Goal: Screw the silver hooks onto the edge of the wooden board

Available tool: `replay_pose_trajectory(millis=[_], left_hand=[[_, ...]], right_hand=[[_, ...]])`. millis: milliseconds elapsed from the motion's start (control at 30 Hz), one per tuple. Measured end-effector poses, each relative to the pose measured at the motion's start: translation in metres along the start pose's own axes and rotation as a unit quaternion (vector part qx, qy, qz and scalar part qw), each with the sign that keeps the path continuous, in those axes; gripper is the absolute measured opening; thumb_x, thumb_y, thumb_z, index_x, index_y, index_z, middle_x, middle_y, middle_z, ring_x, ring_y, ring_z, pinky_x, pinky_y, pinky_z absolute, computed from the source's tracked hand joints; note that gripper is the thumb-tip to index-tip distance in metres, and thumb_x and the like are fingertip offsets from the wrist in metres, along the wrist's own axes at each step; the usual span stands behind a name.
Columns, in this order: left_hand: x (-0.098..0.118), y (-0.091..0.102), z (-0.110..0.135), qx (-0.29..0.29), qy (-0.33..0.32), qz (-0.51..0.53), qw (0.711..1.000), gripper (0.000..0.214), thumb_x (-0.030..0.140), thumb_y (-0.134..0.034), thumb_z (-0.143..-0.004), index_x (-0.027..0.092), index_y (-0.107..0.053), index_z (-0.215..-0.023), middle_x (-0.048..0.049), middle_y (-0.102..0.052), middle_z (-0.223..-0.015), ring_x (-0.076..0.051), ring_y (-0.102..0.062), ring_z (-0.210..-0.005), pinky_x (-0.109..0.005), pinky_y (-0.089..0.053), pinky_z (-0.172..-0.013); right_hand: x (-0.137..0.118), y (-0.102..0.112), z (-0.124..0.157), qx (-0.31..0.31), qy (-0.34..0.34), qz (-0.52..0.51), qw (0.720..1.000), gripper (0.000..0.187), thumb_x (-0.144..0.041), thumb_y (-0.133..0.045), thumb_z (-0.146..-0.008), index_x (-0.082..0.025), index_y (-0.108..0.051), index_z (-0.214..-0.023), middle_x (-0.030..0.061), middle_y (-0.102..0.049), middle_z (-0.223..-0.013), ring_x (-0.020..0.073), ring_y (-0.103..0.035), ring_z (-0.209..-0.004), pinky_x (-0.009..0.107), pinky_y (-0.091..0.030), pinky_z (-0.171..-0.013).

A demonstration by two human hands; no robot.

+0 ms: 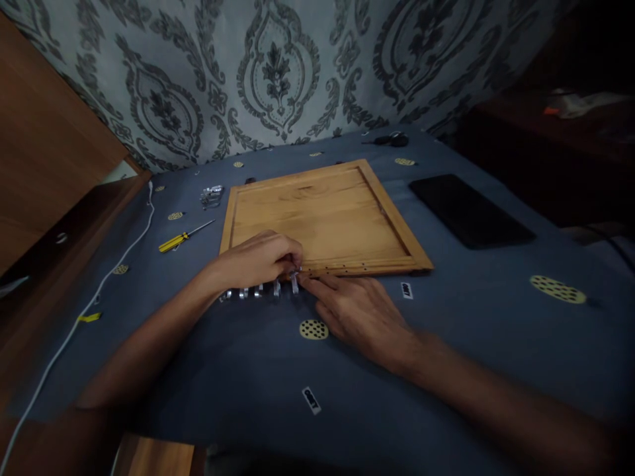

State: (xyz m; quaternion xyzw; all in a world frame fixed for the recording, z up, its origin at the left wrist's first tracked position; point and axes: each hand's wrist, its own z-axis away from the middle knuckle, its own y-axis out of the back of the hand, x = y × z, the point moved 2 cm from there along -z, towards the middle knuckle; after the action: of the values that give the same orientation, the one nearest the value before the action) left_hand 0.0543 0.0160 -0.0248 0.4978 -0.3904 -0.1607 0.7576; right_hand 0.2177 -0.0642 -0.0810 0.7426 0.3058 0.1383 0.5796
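Observation:
A framed wooden panel [307,211] lies flat on the cloth. Along its near edge several shiny metal hooks [276,288] stick out in a row toward me. My left hand [258,258] rests over that edge, its thumb and fingers pinched together at the top of the rightmost metal hook [294,283]. What sits between those fingertips is too small to make out. From the right, my right hand [360,314] reaches in with fingers stretched out, the index fingertip against or right beside the same hook. Small dark holes or screw heads dot the edge farther right.
A yellow-handled screwdriver [173,242] and a small pile of metal hooks [211,196] lie left of the panel. A black tablet-like slab [471,210] is at the right. A white cable [126,254] runs down the left side. Behind hangs a patterned curtain [213,86].

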Motion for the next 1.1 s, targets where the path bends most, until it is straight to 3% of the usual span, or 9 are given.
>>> replay_pose_trajectory(millis=[200,800,967,1100], left_hand=[[0.000,-0.001,-0.002,0.016,0.014,0.016,1.000,0.013,0.005,-0.058,-0.083,0.015,-0.067,-0.083,0.0021,-0.067,-0.072,-0.010,-0.058,-0.067,-0.021,-0.039,-0.065],[0.003,0.004,0.001,0.007,0.000,-0.005,1.000,0.017,0.005,-0.059,-0.086,0.016,-0.071,-0.083,0.0025,-0.069,-0.072,-0.010,-0.060,-0.068,-0.022,-0.038,-0.067],[0.003,0.018,0.011,0.052,0.026,-0.030,0.998,0.016,0.016,-0.057,-0.090,0.017,-0.073,-0.094,0.0008,-0.073,-0.084,-0.013,-0.064,-0.075,-0.023,-0.040,-0.069],[0.000,0.035,0.029,0.106,0.047,-0.039,0.992,0.019,0.022,-0.056,-0.091,0.019,-0.073,-0.099,-0.0005,-0.076,-0.092,-0.015,-0.066,-0.082,-0.024,-0.043,-0.073]], right_hand=[[-0.001,0.002,0.000,-0.016,-0.004,0.001,1.000,0.044,-0.009,-0.055,-0.085,-0.019,-0.066,-0.126,0.0070,-0.077,-0.105,0.0213,-0.071,-0.082,0.031,-0.047,-0.066],[-0.002,0.004,-0.002,-0.019,-0.006,0.007,1.000,0.043,-0.007,-0.054,-0.084,-0.019,-0.069,-0.122,0.0072,-0.078,-0.109,0.0210,-0.072,-0.084,0.030,-0.049,-0.068],[-0.002,0.006,-0.002,-0.038,-0.015,0.002,0.999,0.051,-0.009,-0.054,-0.087,-0.022,-0.062,-0.136,0.0079,-0.077,-0.111,0.0220,-0.072,-0.088,0.032,-0.052,-0.070],[-0.002,0.006,-0.003,-0.044,-0.017,-0.002,0.999,0.047,-0.008,-0.055,-0.086,-0.023,-0.066,-0.130,0.0073,-0.078,-0.109,0.0225,-0.073,-0.085,0.033,-0.053,-0.067]])
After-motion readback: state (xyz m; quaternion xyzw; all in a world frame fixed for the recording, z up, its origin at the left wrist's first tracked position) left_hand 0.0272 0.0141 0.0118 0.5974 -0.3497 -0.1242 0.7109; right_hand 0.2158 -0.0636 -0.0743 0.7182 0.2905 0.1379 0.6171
